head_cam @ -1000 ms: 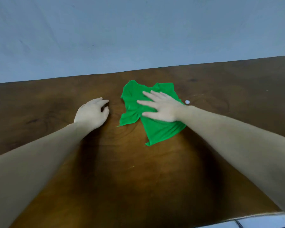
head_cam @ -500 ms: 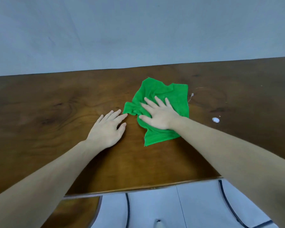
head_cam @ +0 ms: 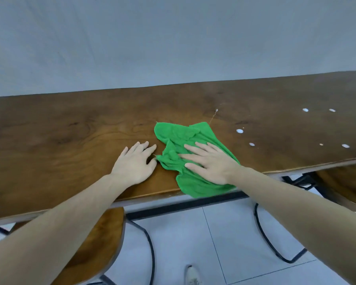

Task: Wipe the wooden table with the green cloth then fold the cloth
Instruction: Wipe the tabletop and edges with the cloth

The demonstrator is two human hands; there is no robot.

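Observation:
The green cloth (head_cam: 181,136) lies crumpled on the wooden table (head_cam: 70,132), and its near end hangs slightly over the table's front edge. My right hand (head_cam: 211,162) presses flat on the cloth with fingers spread. My left hand (head_cam: 135,162) rests flat on the bare wood just left of the cloth, its fingertips close to the cloth's left edge.
Several small white spots (head_cam: 239,131) dot the table to the right of the cloth. A grey wall stands behind the table. Below the front edge are a wooden stool (head_cam: 95,249), a second seat (head_cam: 345,186), black metal frames and a tiled floor.
My right hand has dragged the cloth toward me to the table's front edge. My left hand has moved nearer along with it. The view has tilted down, showing stools and floor.

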